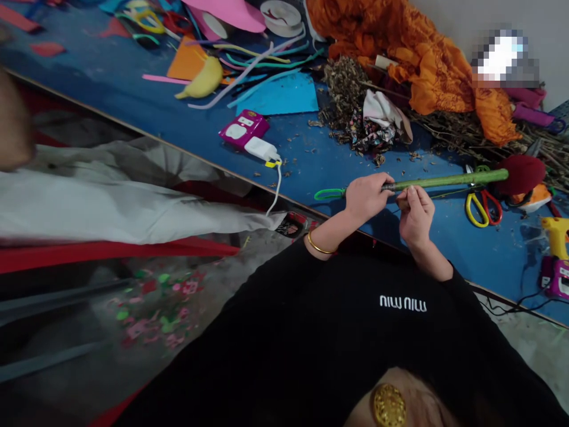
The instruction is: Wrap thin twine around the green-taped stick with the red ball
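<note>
My left hand (368, 196), with a gold bangle at its wrist, is closed around a green stick (448, 179) near its dark-wrapped left end. From the other side of this fist sticks out a green loop (329, 194); whether it joins the stick is hidden. The stick runs right, its far end in front of a dark red round thing (524, 174). Just below the stick, my right hand (416, 213) is closed in a pinch, thumb against fingers. What it pinches is too small to make out. A thin green strand extends rightward beside it.
Scissors (482, 207) with yellow and red handles lie under the stick. Behind are dried plants (347, 83), orange cloth (427, 53), a purple box with a white plug (245, 128) and a yellow banana shape (202, 79). A yellow glue gun (556, 234) is far right.
</note>
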`<state>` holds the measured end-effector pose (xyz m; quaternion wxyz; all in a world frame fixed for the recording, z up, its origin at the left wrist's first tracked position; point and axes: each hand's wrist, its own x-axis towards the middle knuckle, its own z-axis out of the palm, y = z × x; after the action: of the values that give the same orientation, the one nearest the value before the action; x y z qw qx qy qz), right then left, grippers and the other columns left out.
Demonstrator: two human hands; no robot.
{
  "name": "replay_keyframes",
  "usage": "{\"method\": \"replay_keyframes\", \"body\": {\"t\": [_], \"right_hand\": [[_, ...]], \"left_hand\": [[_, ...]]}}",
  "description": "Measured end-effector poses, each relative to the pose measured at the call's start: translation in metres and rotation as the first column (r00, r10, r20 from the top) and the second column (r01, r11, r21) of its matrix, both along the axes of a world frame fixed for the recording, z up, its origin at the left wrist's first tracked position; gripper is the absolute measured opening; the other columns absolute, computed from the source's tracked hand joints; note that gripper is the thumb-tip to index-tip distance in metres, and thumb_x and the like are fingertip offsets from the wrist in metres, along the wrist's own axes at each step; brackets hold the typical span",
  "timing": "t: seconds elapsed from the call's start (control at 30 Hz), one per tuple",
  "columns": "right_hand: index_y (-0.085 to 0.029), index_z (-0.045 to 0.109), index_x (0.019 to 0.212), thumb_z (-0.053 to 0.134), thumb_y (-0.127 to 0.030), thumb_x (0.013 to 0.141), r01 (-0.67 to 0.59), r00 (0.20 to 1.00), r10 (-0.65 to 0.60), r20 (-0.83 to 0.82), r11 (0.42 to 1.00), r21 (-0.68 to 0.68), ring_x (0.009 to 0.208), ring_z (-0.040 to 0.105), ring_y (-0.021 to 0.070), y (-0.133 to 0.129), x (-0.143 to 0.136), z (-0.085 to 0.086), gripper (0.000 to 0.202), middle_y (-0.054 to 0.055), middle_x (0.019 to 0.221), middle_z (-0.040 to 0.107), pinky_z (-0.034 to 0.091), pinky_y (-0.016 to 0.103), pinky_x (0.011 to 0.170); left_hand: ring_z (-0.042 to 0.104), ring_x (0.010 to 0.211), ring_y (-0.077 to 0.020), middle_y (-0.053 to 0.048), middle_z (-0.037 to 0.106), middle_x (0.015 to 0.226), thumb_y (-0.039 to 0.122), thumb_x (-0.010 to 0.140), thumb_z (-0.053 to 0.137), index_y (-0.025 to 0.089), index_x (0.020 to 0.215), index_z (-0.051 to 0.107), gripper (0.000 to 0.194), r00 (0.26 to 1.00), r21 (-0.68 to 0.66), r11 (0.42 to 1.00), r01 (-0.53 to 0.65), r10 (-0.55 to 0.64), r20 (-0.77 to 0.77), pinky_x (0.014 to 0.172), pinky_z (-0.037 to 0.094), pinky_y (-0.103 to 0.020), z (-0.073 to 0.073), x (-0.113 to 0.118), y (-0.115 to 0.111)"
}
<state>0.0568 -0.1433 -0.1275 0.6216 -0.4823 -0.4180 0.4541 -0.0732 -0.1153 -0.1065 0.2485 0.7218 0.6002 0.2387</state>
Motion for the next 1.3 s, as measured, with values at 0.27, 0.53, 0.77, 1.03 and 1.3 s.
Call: {"method": "replay_keyframes", "body": {"t": [0.27, 0.53, 0.77, 1.03, 1.3], "right_hand": [[-0.022, 0.058, 0.073, 0.069, -0.067, 0.091, -0.045, 0.999, 0.045, 0.011, 0.999, 0.01, 0.056, 0.036, 0.0084, -0.007, 0.004, -0.007, 0.05, -0.003, 0.064, 0.049, 0.032, 0.027, 0.055], [-0.025, 0.067, 0.077, 0.057, -0.054, 0.105, -0.29, 0.829, 0.111, 0.548, 0.923, 0.252, 0.104, 0.07, 0.0216, 0.006, 0.031, 0.036, 0.042, 0.005, 0.093, 0.077, 0.053, 0.044, 0.104], [-0.023, 0.067, 0.077, 0.056, -0.072, 0.099, -0.498, 0.756, 0.342, 0.558, 0.854, 0.152, 0.085, 0.068, 0.0177, 0.05, 0.027, 0.046, 0.055, 0.005, 0.086, 0.072, 0.056, 0.036, 0.086], [-0.022, 0.07, 0.082, 0.056, -0.071, 0.098, -0.408, 0.792, 0.302, 0.53, 0.908, 0.093, 0.082, 0.067, 0.0155, 0.079, 0.02, 0.023, 0.053, 0.003, 0.086, 0.075, 0.054, 0.032, 0.084], [-0.021, 0.067, 0.079, 0.053, -0.045, 0.102, -0.42, 0.68, 0.348, 0.646, 0.906, -0.046, 0.09, 0.07, 0.017, 0.087, 0.027, 0.013, 0.035, 0.004, 0.094, 0.079, 0.049, 0.032, 0.087]], "left_hand": [[0.076, 0.112, -0.0289, -0.007, 0.084, 0.117, 0.024, 0.092, 0.073, 0.023, 0.115, 0.081, 0.025, 1.0, -0.13, 0.991, 0.013, -0.014, -0.011, 0.091, 0.055, -0.036, -0.002, -0.004, 0.01], [0.076, 0.101, -0.0285, -0.006, 0.085, 0.109, 0.034, 0.091, 0.075, 0.024, 0.113, 0.082, 0.024, 0.998, -0.09, 0.994, 0.058, -0.06, -0.023, 0.085, 0.053, -0.036, -0.008, -0.017, 0.018], [0.076, 0.106, -0.0314, -0.007, 0.084, 0.114, 0.031, 0.093, 0.071, 0.025, 0.119, 0.08, 0.028, 0.993, -0.06, 0.995, 0.082, -0.087, -0.075, 0.085, 0.053, -0.036, -0.005, -0.019, 0.014], [0.076, 0.112, -0.035, -0.009, 0.083, 0.119, 0.028, 0.095, 0.066, 0.024, 0.123, 0.079, 0.031, 0.988, -0.067, 0.996, 0.064, -0.073, -0.136, 0.085, 0.056, -0.039, -0.003, -0.016, 0.01], [0.078, 0.11, -0.0299, -0.011, 0.082, 0.119, 0.022, 0.097, 0.059, 0.022, 0.134, 0.072, 0.039, 0.983, 0.147, 0.981, 0.126, -0.104, -0.152, 0.09, 0.058, -0.037, -0.018, -0.016, 0.0]]}}
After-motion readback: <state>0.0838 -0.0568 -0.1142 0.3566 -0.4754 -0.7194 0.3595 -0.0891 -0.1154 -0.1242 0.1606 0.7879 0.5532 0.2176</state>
